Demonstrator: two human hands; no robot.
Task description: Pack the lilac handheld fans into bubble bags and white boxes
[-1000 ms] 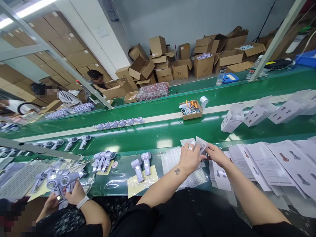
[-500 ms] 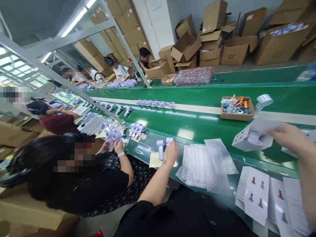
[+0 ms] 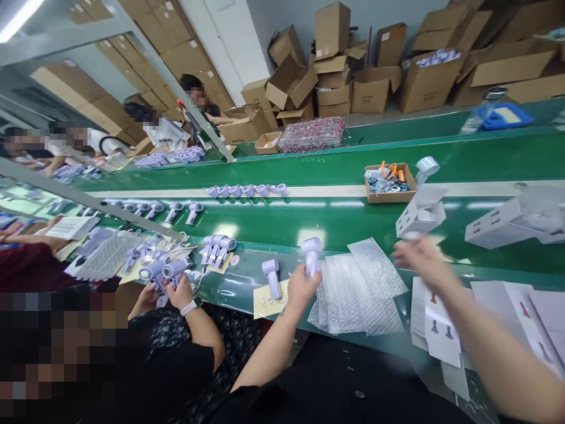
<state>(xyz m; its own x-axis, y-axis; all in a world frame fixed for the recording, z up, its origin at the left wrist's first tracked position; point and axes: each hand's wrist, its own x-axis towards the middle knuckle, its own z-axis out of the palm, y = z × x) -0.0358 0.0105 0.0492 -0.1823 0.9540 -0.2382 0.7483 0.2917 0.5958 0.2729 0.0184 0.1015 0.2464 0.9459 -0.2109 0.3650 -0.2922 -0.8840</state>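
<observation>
Grips: left hand (image 3: 302, 288) clasping a lavender handheld device (image 3: 311, 255) by its handle (image 3: 312, 267); right hand (image 3: 417, 256) blurred, fingers extended, apparently empty. Bench (image 3: 251, 258): green, beneath. Bubble sleeves (image 3: 353, 291): fanned, just beside the device. Handle: best held low, head (image 3: 311, 244) clear.

A worker wears a black top (image 3: 322, 383) with small round buttons (image 3: 359, 394) down the front, forearms (image 3: 270, 351) bare, a faint dark mark (image 3: 281, 314) near the left hand (image 3: 302, 287).
</observation>
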